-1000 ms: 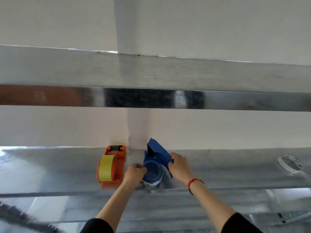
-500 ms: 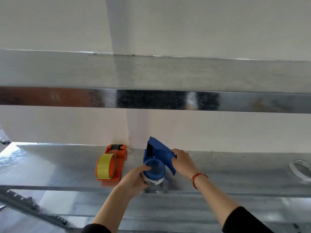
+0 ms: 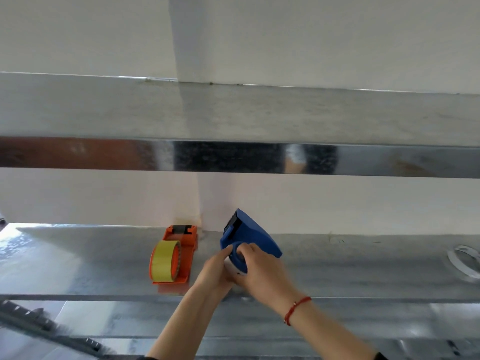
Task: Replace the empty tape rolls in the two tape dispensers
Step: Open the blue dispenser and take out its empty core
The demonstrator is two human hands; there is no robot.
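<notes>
A blue tape dispenser [image 3: 249, 233] stands on the steel shelf [image 3: 350, 263], its toothed cutter pointing up toward the wall. My left hand [image 3: 214, 268] grips the roll end of it from the left. My right hand [image 3: 259, 270], with a red string on the wrist, wraps over the blue hub and the white roll from the right; the roll is mostly hidden. To the left an orange tape dispenser [image 3: 179, 252] lies on the shelf with a yellow tape roll [image 3: 163, 261] mounted in it.
An empty white tape ring [image 3: 462, 263] lies at the shelf's far right. A second steel shelf [image 3: 233, 157] runs overhead, and the white wall stands close behind. A dark toothed bar [image 3: 46, 326] crosses the lower left corner.
My right hand has slid from the dispenser's rear body down onto the hub and roll. My left hand has shifted up against the roll. The camera has shifted slightly.
</notes>
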